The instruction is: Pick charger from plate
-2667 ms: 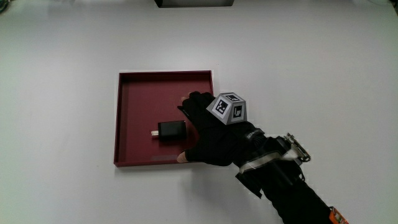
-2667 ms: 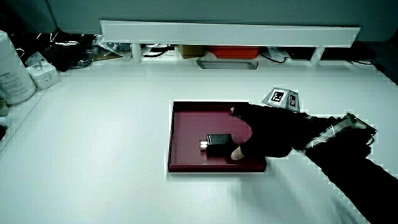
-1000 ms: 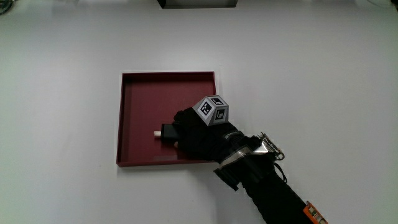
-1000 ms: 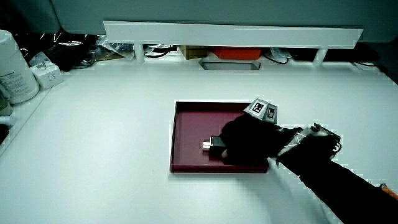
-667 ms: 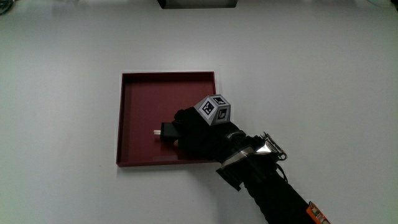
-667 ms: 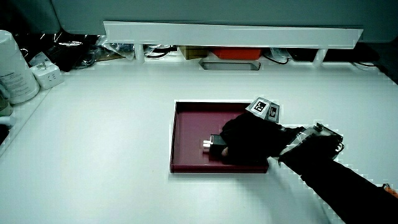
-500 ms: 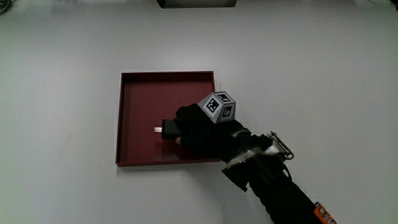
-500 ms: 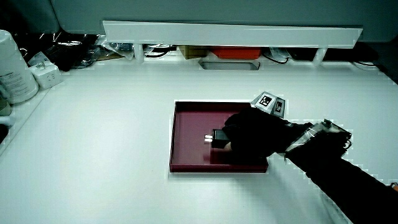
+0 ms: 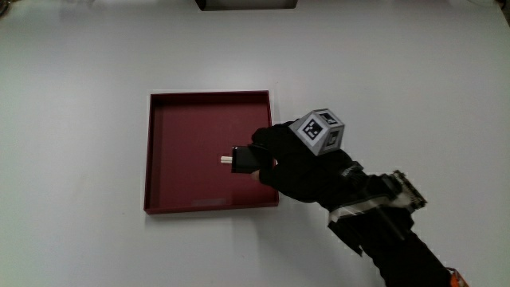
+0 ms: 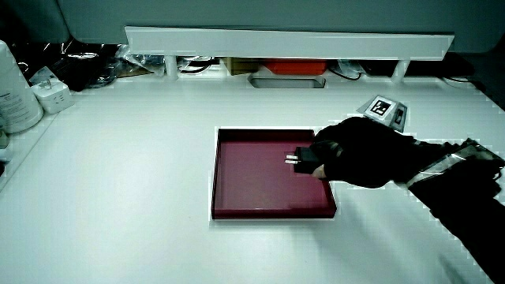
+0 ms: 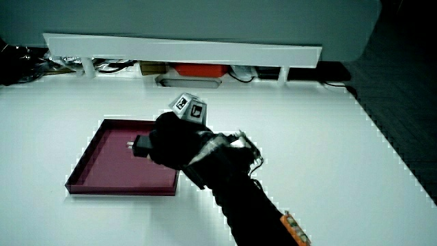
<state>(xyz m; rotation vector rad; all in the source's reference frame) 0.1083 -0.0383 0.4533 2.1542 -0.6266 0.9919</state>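
The square dark red plate lies on the white table. The hand is over the plate's edge and is shut on the small black charger. The charger's metal prongs stick out from the fingers toward the plate's middle. In both side views the charger hangs a little above the plate's floor. A patterned cube sits on the back of the glove. Most of the charger's body is hidden by the fingers.
A low white partition runs along the table's edge farthest from the person, with cables and an orange item under it. A white canister and a white adapter stand near the table's corner in a side view.
The hand closed on the charger and lifted it off the plate's floor, carrying it toward the plate's edge; its forearm has shifted the same way.
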